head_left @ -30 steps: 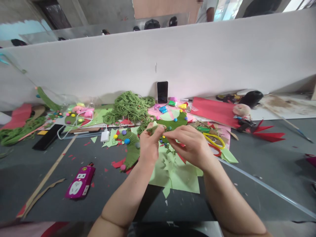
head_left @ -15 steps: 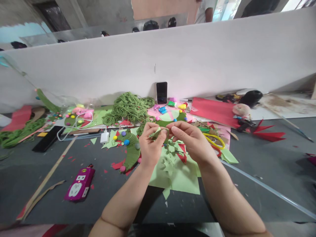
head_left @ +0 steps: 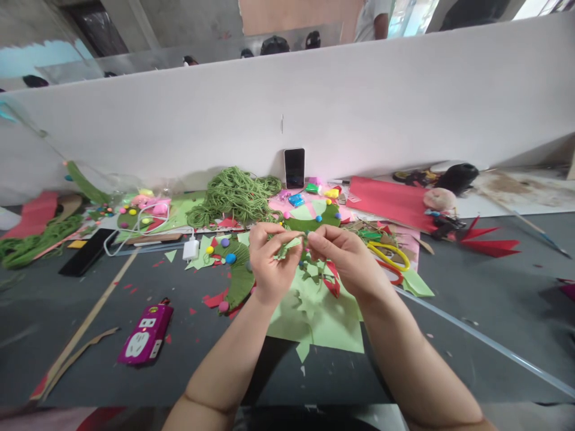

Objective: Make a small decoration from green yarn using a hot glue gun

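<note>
Above the light green paper sheets [head_left: 332,326], my left hand [head_left: 273,266] is closed in a pinch on a small light green piece [head_left: 293,244], possibly paper; green strands show by its fingers. My right hand [head_left: 344,257] meets it fingertip to fingertip, thumb and forefinger pressed together; whatever they grip is too small to make out. Just left of my hands lies a green yarn-wrapped crescent [head_left: 240,281] with coloured pom-poms. Another green curved piece [head_left: 294,223] with pom-poms sits behind them. Cut green paper and red scraps [head_left: 331,281] lie beneath.
A heap of green yarn [head_left: 236,194] and a propped phone [head_left: 294,169] stand by the white partition [head_left: 188,120]. Yellow-handled scissors [head_left: 395,254] and a clear stick [head_left: 485,341] lie right. A purple power strip [head_left: 146,335], white charger [head_left: 191,248] and black phone [head_left: 87,252] are left.
My left hand has turned slightly and shifted a little left, and the light green piece shows more between its fingers. My right fingertips have moved slightly and stay pinched close by.
</note>
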Demonstrator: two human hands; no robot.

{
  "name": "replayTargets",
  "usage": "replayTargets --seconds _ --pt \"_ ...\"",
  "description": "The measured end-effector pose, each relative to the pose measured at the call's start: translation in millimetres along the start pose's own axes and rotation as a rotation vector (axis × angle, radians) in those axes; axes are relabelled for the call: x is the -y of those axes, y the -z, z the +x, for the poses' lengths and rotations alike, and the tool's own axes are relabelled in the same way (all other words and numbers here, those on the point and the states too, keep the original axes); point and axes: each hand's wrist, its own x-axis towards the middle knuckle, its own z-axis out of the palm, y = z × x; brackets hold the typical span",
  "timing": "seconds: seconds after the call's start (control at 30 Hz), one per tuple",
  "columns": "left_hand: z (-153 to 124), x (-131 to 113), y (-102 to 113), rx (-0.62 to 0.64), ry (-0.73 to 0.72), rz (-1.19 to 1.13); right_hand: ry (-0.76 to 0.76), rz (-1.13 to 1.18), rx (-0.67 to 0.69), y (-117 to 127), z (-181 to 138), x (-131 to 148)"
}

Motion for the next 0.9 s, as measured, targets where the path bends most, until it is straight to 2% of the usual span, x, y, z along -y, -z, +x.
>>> replayTargets --seconds 0.13,0.33,0.47,0.9 --pt "-1 -1 -2 0.004 0.063 -0.096 -0.013 0.06 0.022 -2 -1 2" --pt "0 -3 -8 0.063 0.336 -0.407 -0.014 0.146 0.076 -2 -1 1" --pt "2 -4 -10 0.096 0.501 -0.584 -0.021 0.095 0.041 -2 0 2" --pt "3 -6 -15 0.094 0.709 -0.899 0.075 -0.124 -0.071 -6 -2 4"
